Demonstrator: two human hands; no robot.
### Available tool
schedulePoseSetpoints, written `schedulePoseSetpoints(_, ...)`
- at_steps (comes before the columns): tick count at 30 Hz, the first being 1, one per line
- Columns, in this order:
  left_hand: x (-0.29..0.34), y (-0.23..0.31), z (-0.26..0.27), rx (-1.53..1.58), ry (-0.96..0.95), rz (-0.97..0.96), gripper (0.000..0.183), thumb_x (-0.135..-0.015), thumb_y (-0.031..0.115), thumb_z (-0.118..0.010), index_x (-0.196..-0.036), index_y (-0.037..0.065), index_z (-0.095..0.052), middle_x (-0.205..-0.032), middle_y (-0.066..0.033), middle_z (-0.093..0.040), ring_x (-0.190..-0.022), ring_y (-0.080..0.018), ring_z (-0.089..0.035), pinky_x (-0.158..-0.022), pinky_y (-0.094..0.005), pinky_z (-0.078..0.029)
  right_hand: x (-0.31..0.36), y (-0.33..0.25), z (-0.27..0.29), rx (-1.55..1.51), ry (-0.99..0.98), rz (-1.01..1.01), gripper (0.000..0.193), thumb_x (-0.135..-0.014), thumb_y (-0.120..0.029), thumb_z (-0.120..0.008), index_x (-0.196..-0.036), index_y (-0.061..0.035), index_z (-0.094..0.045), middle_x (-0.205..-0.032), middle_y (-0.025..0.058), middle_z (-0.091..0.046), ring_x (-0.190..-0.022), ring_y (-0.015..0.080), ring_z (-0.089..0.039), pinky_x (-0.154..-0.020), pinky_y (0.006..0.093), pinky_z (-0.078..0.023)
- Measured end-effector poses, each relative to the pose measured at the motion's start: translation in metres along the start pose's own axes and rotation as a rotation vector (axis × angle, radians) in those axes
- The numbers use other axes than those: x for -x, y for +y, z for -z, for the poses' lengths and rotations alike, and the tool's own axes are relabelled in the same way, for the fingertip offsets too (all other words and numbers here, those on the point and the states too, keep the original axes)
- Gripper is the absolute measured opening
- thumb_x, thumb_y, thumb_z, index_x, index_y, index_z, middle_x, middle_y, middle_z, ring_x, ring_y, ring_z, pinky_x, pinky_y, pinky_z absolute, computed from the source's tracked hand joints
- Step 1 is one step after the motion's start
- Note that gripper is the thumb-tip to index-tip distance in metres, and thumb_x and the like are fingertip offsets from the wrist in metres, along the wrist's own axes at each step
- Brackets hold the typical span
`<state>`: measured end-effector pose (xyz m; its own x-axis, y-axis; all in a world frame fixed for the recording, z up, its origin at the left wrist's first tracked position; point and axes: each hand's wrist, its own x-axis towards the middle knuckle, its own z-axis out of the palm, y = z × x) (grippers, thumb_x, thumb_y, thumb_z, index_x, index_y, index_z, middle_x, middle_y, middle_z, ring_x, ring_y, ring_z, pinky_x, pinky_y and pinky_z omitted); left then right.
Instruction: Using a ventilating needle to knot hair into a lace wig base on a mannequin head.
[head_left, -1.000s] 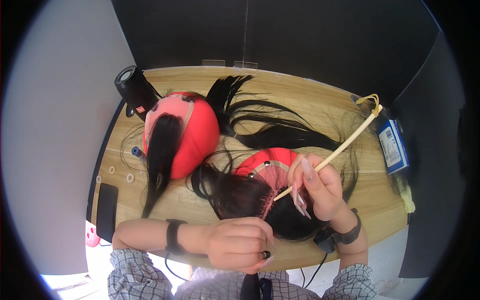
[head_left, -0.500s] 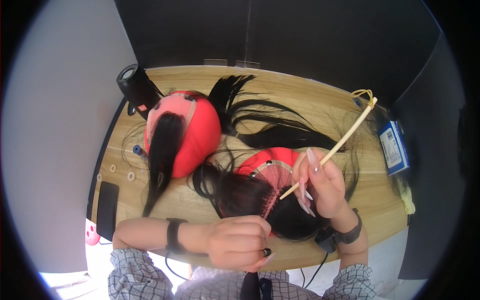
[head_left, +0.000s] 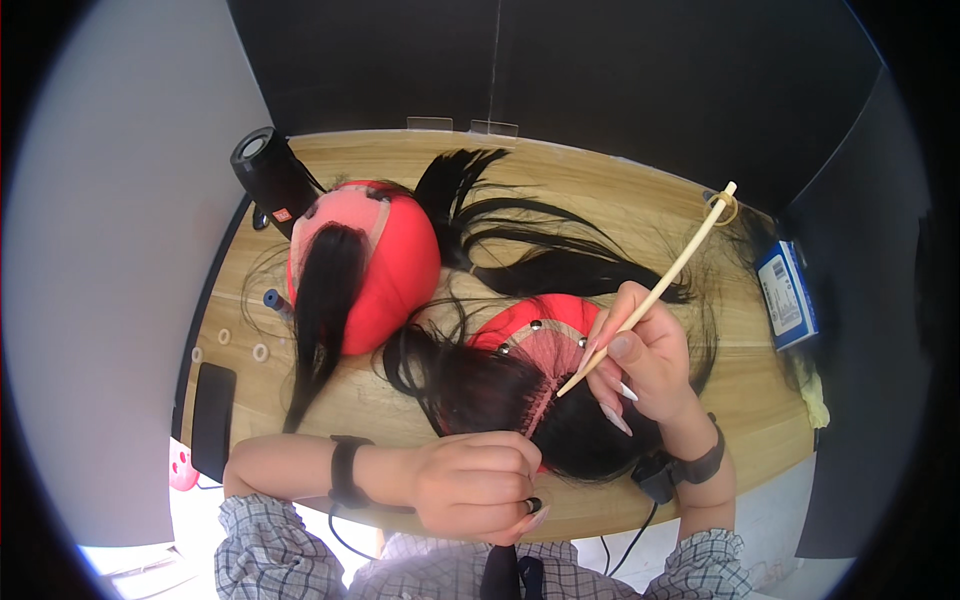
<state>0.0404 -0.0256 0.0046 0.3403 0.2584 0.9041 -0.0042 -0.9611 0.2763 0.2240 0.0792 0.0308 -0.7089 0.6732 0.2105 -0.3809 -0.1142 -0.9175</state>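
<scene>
My right hand [head_left: 648, 355] pinches a slim pale wooden-handled ventilating needle [head_left: 668, 281], with a rubber band [head_left: 722, 208] wound near its upper end. Its lower tip meets the parting of a black-haired wig [head_left: 487, 390], on pink mesh [head_left: 545, 352] over a red head form [head_left: 515, 320]. Dark pins run along the mesh edge. My left hand [head_left: 478, 485] is closed in a fist at the wig's near edge; a lock of black hair [head_left: 499, 572] hangs out below it. The fingertips of this hand are mostly hidden.
A second red head form [head_left: 400, 270] with mesh and hair stands left. Behind lies loose black hair [head_left: 570, 275]. Around them are a black cylindrical speaker [head_left: 270, 180], a phone-like black slab [head_left: 213, 420], small rings [head_left: 261, 352] and a blue-white box [head_left: 787, 297]. Dark panels enclose the table.
My right hand has turned and its fingers have shifted on the handle. The needle's upper end has swung slightly left, while its tip stays by the parting. My left hand keeps its place.
</scene>
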Motion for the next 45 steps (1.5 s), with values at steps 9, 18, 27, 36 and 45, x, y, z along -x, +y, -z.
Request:
schedulePoseSetpoints(9, 0.001, 0.001, -0.003, 0.005, 0.009, 0.018, 0.013, -0.076, -0.009, -0.065, -0.068, -0.005, -0.055, -0.069, -0.0095, -0.047, -0.060, -0.0223, -0.049, -0.059, -0.0361, -0.052, -0.001, 0.001, 0.004, 0.035, -0.056, 0.060, 0.014, -0.095, -0.005, -0.057, -0.088, -0.0009, -0.045, -0.061, 0.0065, -0.049, -0.040, 0.0112, -0.049, -0.034, 0.0225, -0.039)
schedulePoseSetpoints(18, 0.002, 0.000, -0.002, -0.014, -0.023, 0.006, 0.013, -0.074, -0.005, -0.063, -0.065, -0.004, -0.054, -0.069, -0.0107, -0.055, -0.064, -0.0226, -0.055, -0.060, -0.0356, -0.056, 0.000, 0.005, 0.004, -0.014, -0.046, 0.097, 0.016, -0.093, -0.004, -0.060, -0.088, -0.0007, -0.045, -0.065, 0.0096, -0.054, -0.042, 0.0117, -0.052, -0.034, 0.0220, -0.039)
schedulePoseSetpoints(27, 0.001, -0.001, -0.003, -0.011, -0.014, 0.036, 0.009, -0.074, -0.006, -0.063, -0.067, -0.006, -0.057, -0.068, -0.0103, -0.054, -0.064, -0.0238, -0.059, -0.065, -0.0361, -0.057, 0.004, 0.005, -0.003, 0.112, 0.060, 0.229, 0.018, -0.089, -0.002, -0.064, -0.088, -0.0012, -0.046, -0.074, 0.0126, -0.060, -0.053, 0.0123, -0.058, -0.044, 0.0220, -0.046)
schedulePoseSetpoints(36, -0.001, -0.002, -0.002, -0.028, -0.012, 0.024, 0.007, -0.072, -0.006, -0.062, -0.067, -0.006, -0.058, -0.061, -0.0085, -0.052, -0.059, -0.0225, -0.058, -0.069, -0.0372, -0.058, 0.001, 0.001, -0.005, 0.300, 0.131, 0.341, 0.011, -0.087, -0.001, -0.066, -0.087, 0.0015, -0.056, -0.088, 0.0102, -0.052, -0.064, 0.0111, -0.058, -0.052, 0.0206, -0.049)
schedulePoseSetpoints(45, 0.001, -0.003, -0.001, 0.014, -0.011, 0.043, 0.013, -0.071, -0.006, -0.062, -0.062, -0.002, -0.054, -0.062, -0.0096, -0.054, -0.056, -0.0217, -0.056, -0.072, -0.0393, -0.060, 0.007, -0.004, -0.010, 0.317, 0.193, 0.377, 0.012, -0.087, 0.001, -0.066, -0.087, 0.0023, -0.054, -0.088, 0.0113, -0.054, -0.063, 0.0120, -0.060, -0.057, 0.0221, -0.052)
